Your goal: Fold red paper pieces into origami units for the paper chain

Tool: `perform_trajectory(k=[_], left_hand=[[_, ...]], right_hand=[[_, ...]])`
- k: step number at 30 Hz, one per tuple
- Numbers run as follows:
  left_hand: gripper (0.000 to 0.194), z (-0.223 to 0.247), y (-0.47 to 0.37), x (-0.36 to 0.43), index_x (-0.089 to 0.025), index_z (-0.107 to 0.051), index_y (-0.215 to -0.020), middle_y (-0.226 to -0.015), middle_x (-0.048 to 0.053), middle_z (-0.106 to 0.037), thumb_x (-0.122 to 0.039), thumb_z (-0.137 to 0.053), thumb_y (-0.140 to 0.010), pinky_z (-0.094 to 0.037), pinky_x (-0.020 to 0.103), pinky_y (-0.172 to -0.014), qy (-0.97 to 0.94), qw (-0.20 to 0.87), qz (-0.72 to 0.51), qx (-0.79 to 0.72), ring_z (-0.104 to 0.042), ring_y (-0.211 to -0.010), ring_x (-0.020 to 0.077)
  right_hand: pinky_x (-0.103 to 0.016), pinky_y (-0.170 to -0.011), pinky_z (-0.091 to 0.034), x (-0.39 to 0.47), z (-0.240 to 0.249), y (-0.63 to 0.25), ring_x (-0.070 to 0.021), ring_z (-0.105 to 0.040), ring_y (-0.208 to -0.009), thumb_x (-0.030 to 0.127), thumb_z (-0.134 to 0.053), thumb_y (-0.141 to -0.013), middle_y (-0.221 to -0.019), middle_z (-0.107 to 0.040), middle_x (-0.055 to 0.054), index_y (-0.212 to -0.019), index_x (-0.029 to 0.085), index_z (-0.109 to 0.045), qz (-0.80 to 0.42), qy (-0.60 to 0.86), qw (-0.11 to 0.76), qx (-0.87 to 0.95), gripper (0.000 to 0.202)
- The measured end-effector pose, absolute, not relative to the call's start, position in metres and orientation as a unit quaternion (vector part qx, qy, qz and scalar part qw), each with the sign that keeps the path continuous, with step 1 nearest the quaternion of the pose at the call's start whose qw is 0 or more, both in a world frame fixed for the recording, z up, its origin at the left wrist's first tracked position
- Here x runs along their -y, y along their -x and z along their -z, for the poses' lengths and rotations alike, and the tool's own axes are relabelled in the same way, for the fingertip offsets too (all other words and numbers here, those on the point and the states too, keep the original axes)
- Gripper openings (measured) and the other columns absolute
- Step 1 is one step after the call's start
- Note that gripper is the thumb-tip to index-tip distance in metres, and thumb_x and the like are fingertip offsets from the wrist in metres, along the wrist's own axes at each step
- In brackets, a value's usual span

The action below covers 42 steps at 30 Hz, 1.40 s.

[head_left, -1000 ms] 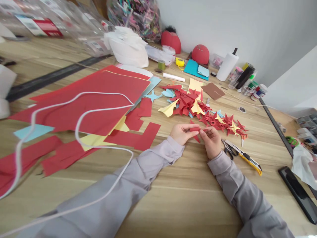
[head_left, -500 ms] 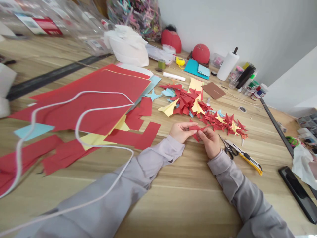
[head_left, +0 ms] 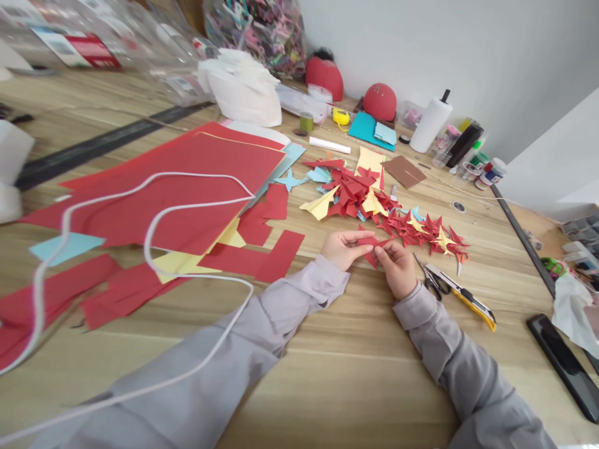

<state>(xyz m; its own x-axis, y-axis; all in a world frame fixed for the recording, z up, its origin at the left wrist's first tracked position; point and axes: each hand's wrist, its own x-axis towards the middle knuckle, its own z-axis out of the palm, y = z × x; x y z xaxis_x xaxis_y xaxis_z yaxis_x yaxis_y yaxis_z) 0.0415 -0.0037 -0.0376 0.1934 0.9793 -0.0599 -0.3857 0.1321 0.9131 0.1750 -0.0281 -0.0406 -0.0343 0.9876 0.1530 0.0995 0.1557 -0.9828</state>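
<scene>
Between my hands is a small folded piece of red paper point(head_left: 367, 240), with pointed corners showing above and below the fingers. My left hand point(head_left: 340, 248) pinches its left side between thumb and fingers. On the right side, my right hand point(head_left: 397, 267) grips one tip with thumb and forefinger. Just beyond the hands lies a heap of folded paper stars point(head_left: 350, 193), mostly red with some yellow and light blue. A tighter row of red stars point(head_left: 421, 232) stretches to the right of it. Scissors point(head_left: 435, 284) lie beside my right wrist.
A yellow utility knife point(head_left: 463, 296) and a black phone point(head_left: 564, 365) lie to the right. Large red sheets point(head_left: 187, 187) and cut red strips point(head_left: 281, 255) spread at left, crossed by a white cable point(head_left: 154, 227). Bottles, tape and a white roll point(head_left: 430, 121) stand along the wall.
</scene>
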Motion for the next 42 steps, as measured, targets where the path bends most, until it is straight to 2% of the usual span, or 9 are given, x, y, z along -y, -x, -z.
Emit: perform_trajectory(k=[13, 20, 42], left_hand=[[0.041, 0.0414, -0.0428, 0.0029, -0.013, -0.069, -0.087, -0.085, 0.009, -0.070, -0.024, -0.077, -0.048, -0.048, 0.037, -0.086, -0.406, 0.653, -0.526, -0.364, -0.064, -0.086, 0.0230], [0.048, 0.0368, -0.0424, 0.0038, -0.012, -0.068, -0.087, -0.085, 0.009, -0.070, -0.019, -0.079, -0.040, -0.049, 0.039, -0.084, -0.390, 0.678, -0.516, -0.350, -0.064, -0.087, 0.0246], [0.045, 0.0382, -0.0430, 0.0043, -0.012, -0.069, -0.086, -0.084, 0.009, -0.070, -0.022, -0.078, -0.043, -0.050, 0.039, -0.083, -0.382, 0.680, -0.514, -0.357, -0.064, -0.084, 0.0235]], right_hand=[[-0.024, -0.050, -0.039, 0.0275, 0.0428, -0.1765, -0.0096, -0.048, -0.051, 0.040, -0.061, -0.070, -0.057, -0.057, 0.002, -0.064, 0.018, -0.053, -0.441, 0.481, 0.520, 0.551, 0.024], [-0.023, -0.049, -0.038, 0.0270, 0.0441, -0.1773, -0.0093, -0.047, -0.051, 0.040, -0.061, -0.071, -0.057, -0.056, 0.003, -0.064, 0.018, -0.052, -0.444, 0.479, 0.523, 0.548, 0.024], [-0.023, -0.047, -0.038, 0.0275, 0.0412, -0.1759, -0.0089, -0.046, -0.050, 0.041, -0.060, -0.072, -0.057, -0.054, 0.003, -0.064, 0.019, -0.050, -0.449, 0.474, 0.512, 0.559, 0.025]])
